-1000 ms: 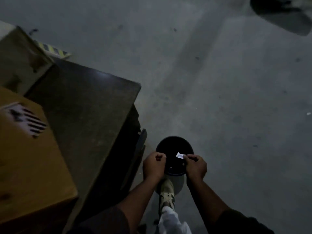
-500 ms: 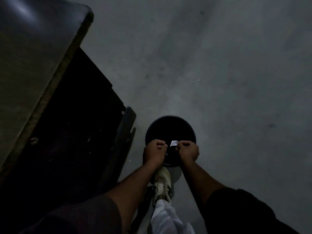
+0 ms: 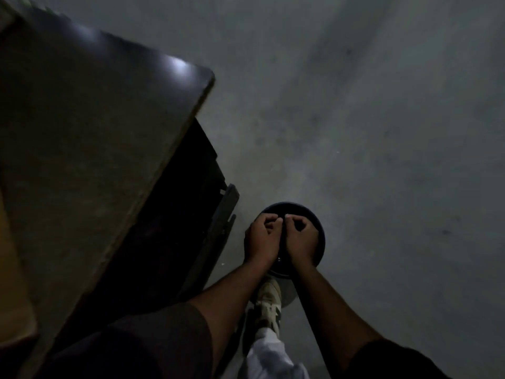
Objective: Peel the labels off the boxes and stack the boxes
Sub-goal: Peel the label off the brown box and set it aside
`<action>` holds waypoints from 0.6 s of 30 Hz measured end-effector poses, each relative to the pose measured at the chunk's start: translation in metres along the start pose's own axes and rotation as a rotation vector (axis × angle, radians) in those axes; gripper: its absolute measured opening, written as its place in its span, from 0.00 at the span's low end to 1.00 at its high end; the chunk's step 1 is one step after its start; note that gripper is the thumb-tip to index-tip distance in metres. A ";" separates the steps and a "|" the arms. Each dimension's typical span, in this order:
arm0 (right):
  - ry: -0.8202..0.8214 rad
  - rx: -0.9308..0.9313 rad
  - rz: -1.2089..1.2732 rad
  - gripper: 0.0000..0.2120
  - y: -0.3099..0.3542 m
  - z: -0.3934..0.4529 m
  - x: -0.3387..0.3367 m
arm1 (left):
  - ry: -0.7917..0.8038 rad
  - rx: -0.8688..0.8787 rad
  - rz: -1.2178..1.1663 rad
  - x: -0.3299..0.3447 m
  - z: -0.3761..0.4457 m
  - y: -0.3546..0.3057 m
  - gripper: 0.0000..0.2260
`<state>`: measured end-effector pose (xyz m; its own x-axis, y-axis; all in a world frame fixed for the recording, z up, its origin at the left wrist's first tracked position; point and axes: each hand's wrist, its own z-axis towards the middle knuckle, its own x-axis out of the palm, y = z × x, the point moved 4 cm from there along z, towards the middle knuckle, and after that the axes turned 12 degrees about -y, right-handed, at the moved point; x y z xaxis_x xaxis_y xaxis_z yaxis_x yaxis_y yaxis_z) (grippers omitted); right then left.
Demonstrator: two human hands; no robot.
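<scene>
A person's two hands meet knuckle to knuckle over a round black bin (image 3: 318,242) standing on a dim grey concrete floor (image 3: 382,132), seen from a head-worn camera looking steeply down. The left hand (image 3: 261,237) and right hand (image 3: 300,237) are both curled into loose fists, fingertips tucked together at the far side where the hands touch; a tiny pale speck shows at the pinch point between them, too small and dark to say whether it is a scrap of label or which hand holds it. Both bare forearms run back toward the near edge, ending in dark short sleeves. Below the hands, a pale sneaker (image 3: 269,302) and a white trouser leg (image 3: 269,354) stand just near of the bin. To the left, a large dark-topped table (image 3: 90,127) slants across the frame, a glare of light on its far corner. A sliver of a yellowish cardboard box (image 3: 11,269) shows at the far left edge, resting on the table, well apart from the hands
</scene>
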<state>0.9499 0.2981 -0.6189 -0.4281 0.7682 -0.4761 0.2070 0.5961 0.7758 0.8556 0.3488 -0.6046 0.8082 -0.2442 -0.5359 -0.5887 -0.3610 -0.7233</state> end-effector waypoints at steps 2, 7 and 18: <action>0.048 -0.067 0.052 0.04 0.048 -0.027 -0.007 | -0.065 0.010 -0.084 -0.026 -0.009 -0.036 0.07; 0.145 -0.264 0.188 0.05 0.181 -0.108 -0.036 | -0.295 0.143 -0.188 -0.139 -0.042 -0.138 0.08; 0.787 -0.628 0.270 0.04 0.361 -0.336 -0.016 | -0.742 0.380 -0.212 -0.445 -0.124 -0.226 0.08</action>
<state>0.7356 0.4230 -0.1920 -0.9349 0.3540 -0.0250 -0.0174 0.0248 0.9995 0.6306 0.4274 -0.1485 0.7597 0.4939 -0.4230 -0.4992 0.0261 -0.8661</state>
